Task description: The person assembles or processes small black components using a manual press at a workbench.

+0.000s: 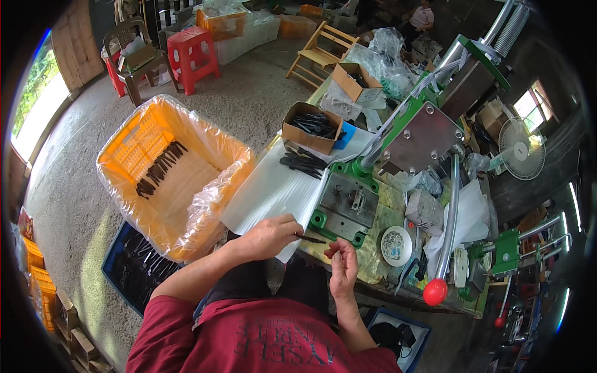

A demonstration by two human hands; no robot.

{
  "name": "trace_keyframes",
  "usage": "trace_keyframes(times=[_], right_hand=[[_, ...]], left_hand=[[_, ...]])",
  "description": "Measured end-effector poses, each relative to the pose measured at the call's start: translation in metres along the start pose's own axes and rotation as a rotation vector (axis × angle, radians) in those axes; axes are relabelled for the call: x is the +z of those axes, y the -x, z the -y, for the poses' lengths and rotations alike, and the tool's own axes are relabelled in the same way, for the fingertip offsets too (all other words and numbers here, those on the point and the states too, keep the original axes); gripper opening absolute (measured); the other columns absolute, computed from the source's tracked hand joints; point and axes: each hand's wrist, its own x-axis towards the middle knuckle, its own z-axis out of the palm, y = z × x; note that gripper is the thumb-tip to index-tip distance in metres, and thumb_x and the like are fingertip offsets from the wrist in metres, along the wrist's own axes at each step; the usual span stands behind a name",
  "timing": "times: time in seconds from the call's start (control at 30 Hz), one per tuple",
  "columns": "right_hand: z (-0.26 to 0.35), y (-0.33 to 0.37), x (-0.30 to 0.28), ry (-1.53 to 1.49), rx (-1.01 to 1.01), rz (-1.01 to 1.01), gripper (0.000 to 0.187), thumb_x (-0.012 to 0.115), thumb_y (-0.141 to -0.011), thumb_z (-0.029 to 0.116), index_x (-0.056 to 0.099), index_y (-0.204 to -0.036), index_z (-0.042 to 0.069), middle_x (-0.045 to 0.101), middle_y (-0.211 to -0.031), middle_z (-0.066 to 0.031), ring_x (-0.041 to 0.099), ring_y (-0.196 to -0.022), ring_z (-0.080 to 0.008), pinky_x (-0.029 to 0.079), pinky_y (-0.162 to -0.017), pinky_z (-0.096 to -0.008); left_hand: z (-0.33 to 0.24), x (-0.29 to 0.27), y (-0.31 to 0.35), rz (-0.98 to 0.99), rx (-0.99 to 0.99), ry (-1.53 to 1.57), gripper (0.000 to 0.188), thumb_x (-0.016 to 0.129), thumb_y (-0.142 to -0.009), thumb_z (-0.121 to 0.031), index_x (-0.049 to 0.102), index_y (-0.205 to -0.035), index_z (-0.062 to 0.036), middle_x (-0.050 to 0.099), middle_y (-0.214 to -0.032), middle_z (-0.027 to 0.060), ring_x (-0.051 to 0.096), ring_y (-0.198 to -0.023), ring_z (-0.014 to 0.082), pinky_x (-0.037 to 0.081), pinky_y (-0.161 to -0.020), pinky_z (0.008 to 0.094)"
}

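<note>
Here the left hand (pixel 267 237) has its grip pinched round a black strip (pixel 312 239), near the right hand (pixel 343 268), half-curled, its grip's contents unclear.

Left forearm (pixel 202 271) slants inward, left hand (pixel 268 237) pinching; right hand (pixel 343 268) raised nearby, fingers (pixel 346 248) bent.

The thin black piece (pixel 313 239) looks matt, perhaps plastic, though too small to be sure. The press (pixel 420 142) pairs green paint with smooth bare metal; its red knob (pixel 435 291) is glossy. Shiny, crinkled film (pixel 211 206) lines an orange plastic crate (pixel 129 149). The floor (pixel 78 161) is rough, matt concrete.
</note>
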Motion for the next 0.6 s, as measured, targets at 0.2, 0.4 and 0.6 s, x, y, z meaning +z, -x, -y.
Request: trace_keyframes(times=[0.2, 0.4, 0.6], right_hand=[[0.015, -0.001, 0.008, 0.349, -0.075, 0.128, 0.012, 0.048, -0.083, 0.010, 0.053, -0.086, 0.000, 0.053, -0.072, -0.0058, 0.049, -0.060, -0.0110, 0.041, -0.056, -0.0227], [0.013, 0.004, 0.003, 0.344, 0.061, 0.169, 0.015, 0.050, -0.083, 0.013, 0.054, -0.081, -0.001, 0.053, -0.064, -0.0071, 0.050, -0.057, -0.0151, 0.040, -0.053, -0.0249], [0.005, 0.008, 0.001, 0.459, 0.066, 0.184, 0.022, 0.049, -0.084, 0.020, 0.053, -0.077, 0.000, 0.051, -0.060, -0.0087, 0.049, -0.053, -0.0176, 0.039, -0.052, -0.0264]], left_hand=[[-0.009, 0.012, 0.017, 0.037, 0.018, 0.042, 0.015, 0.056, -0.071, -0.006, 0.054, -0.086, -0.0023, 0.051, -0.082, 0.0120, 0.052, -0.077, 0.0303, 0.043, -0.067, 0.0354], [-0.012, 0.018, 0.022, 0.004, -0.023, 0.172, 0.014, 0.057, -0.071, -0.004, 0.056, -0.085, -0.0014, 0.052, -0.080, 0.0119, 0.053, -0.075, 0.0284, 0.044, -0.065, 0.0331], [-0.015, 0.024, 0.025, -0.103, -0.115, 0.208, 0.013, 0.059, -0.070, -0.004, 0.058, -0.083, -0.0021, 0.056, -0.075, 0.0091, 0.057, -0.069, 0.0226, 0.045, -0.060, 0.0287]])
